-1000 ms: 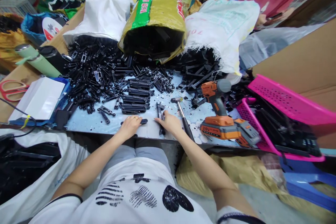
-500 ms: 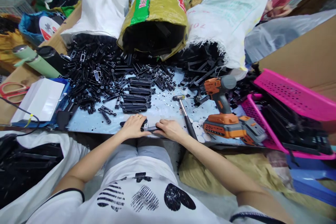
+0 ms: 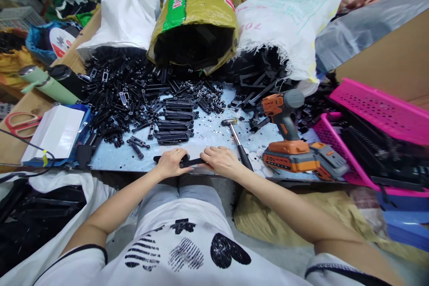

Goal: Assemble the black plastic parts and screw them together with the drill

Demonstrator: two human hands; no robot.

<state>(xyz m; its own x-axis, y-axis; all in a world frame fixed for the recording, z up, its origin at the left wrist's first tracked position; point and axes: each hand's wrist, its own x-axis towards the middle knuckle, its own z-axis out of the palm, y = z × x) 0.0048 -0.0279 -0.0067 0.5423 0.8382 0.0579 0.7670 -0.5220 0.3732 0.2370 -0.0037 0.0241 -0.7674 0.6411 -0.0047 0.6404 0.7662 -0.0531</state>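
Note:
Both hands rest at the near edge of the table (image 3: 201,136). My left hand (image 3: 172,161) is curled over a long black plastic part (image 3: 191,161) that lies crosswise along the edge. My right hand (image 3: 219,160) presses its fingers on the same part's right end. A row of stacked black parts (image 3: 176,123) lies just beyond the hands, and a heap of loose black parts (image 3: 117,94) spreads to the back left. A small hammer (image 3: 237,138) lies right beside my right hand.
An orange cordless drill (image 3: 284,136) stands to the right. Pink baskets (image 3: 375,111) with black parts sit at far right. Three sacks (image 3: 197,13) spill parts at the back. A white box (image 3: 55,132), scissors (image 3: 20,123) and a green bottle (image 3: 50,87) lie left.
My right hand brought a black part from upright in front of the hammer to lie crosswise at the table edge. Both hands closed on it together.

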